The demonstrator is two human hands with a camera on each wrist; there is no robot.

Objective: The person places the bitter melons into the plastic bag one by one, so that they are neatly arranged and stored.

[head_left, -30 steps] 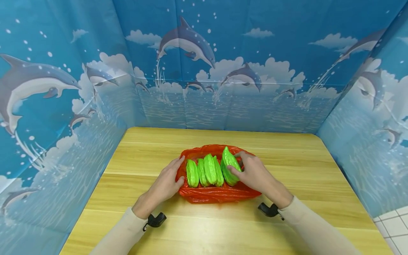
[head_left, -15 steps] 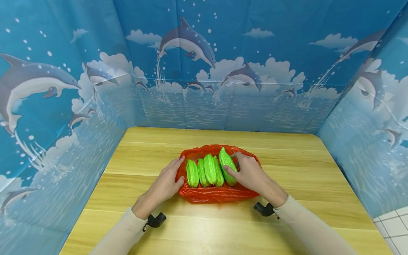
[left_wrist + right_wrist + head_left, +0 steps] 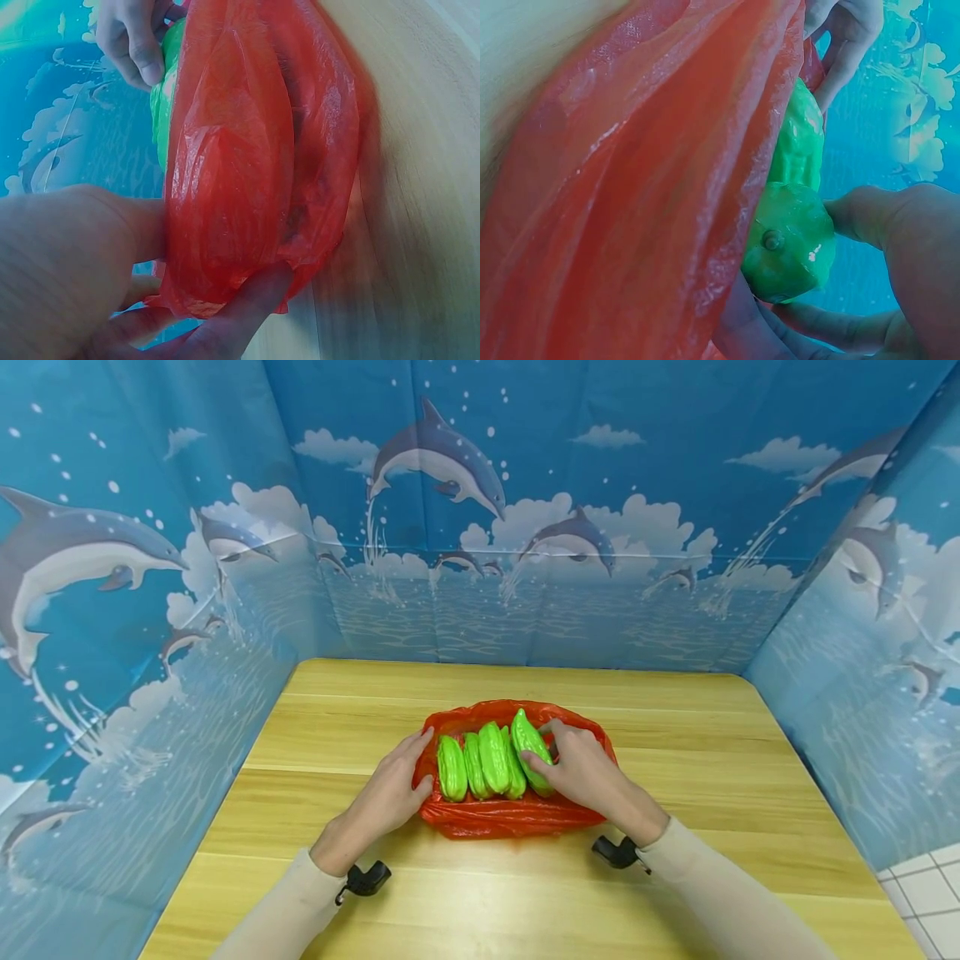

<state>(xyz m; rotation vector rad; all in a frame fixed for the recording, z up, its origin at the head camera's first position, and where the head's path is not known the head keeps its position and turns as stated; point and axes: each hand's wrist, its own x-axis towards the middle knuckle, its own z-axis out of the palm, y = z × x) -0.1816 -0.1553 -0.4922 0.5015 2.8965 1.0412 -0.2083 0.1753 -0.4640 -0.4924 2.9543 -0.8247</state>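
A red plastic bag (image 3: 510, 820) lies spread with its mouth up in the middle of the table. Several bumpy green bitter melons (image 3: 492, 760) stand side by side inside it. At the row's right end my right hand (image 3: 588, 772) grips another bitter melon (image 3: 529, 752) between thumb and fingers, its pointed tip tilting left. The right wrist view shows that melon's stem end (image 3: 772, 240) between my fingers. My left hand (image 3: 386, 785) holds the bag's left end; in the left wrist view, thumb and fingers lie around the red plastic (image 3: 225, 195).
A wooden table (image 3: 480, 902) carries the bag. Curtains with dolphins (image 3: 438, 460) stand at the back and on both sides. Each wrist has a black camera mount (image 3: 367, 878). White floor tiles (image 3: 926, 893) show at the lower right.
My right hand has moved left with its bitter melon, closing the gap to the row of others. The left hand and the bag's left end have stayed in place.
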